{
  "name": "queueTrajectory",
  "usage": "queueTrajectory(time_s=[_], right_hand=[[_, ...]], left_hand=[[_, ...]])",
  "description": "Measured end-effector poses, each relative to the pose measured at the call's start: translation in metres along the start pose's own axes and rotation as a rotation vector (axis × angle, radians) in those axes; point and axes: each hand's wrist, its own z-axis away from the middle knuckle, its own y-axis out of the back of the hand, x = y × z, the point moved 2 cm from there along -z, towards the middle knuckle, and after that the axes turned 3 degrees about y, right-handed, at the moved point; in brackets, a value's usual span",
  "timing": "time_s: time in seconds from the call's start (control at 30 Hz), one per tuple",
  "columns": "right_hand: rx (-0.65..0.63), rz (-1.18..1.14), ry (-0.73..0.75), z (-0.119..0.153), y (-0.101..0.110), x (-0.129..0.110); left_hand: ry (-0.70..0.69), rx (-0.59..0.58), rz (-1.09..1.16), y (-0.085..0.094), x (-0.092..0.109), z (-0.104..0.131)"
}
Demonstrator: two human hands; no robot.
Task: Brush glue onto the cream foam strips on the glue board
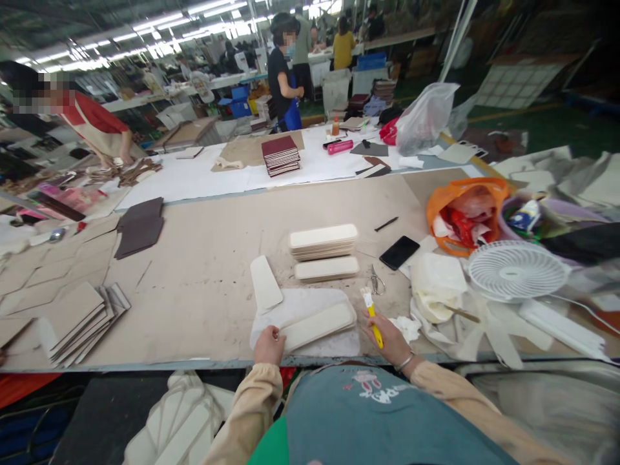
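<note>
My left hand (269,345) pinches the near left end of a long cream panel with rounded corners (317,326). Under that panel lies a larger pale sheet (349,342). In my right hand (391,342) is a brush with a yellow handle (374,326), its whitish bristles pointing away from me. Just beyond the brush are small scissors (375,281). Two stacks of similar cream panels, a taller stack (323,241) and a lower stack (327,268), stand farther back. A single cream piece (265,284) lies left of them, its near end over the sheet.
To the right are a phone (400,252), a white tub (440,278), a white fan (518,270) and an orange basket (436,226). Grey-beige panels (80,323) are piled at left. Dark red pieces (281,155) are stacked across the table. People stand beyond, one in red at far left.
</note>
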Motion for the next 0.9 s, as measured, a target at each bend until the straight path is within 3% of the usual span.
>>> queueTrajectory(time_s=[0.13, 0.23, 0.4, 0.53, 0.63, 0.77, 0.9], right_hand=[[0.009, -0.039, -0.016, 0.002, 0.006, -0.006], [0.031, -0.087, -0.047, -0.004, 0.015, -0.015], [0.058, -0.235, -0.113, -0.027, 0.037, -0.035], [-0.003, -0.425, -0.121, -0.047, 0.051, -0.051], [-0.057, -0.576, -0.115, -0.053, 0.056, -0.057], [-0.096, -0.741, -0.195, -0.044, 0.053, -0.056], [0.002, -0.848, -0.391, -0.028, 0.053, -0.048]], left_hand=[[-0.057, 0.001, 0.07, 0.009, 0.012, 0.008], [-0.148, -0.083, 0.418, 0.02, 0.027, 0.015], [-0.247, -0.241, 0.972, 0.05, 0.072, 0.034], [-0.258, -0.364, 1.183, 0.077, 0.114, 0.059], [-0.242, -0.424, 1.284, 0.093, 0.134, 0.073], [-0.213, -0.385, 1.423, 0.105, 0.141, 0.075], [-0.104, -0.275, 1.547, 0.101, 0.136, 0.069]])
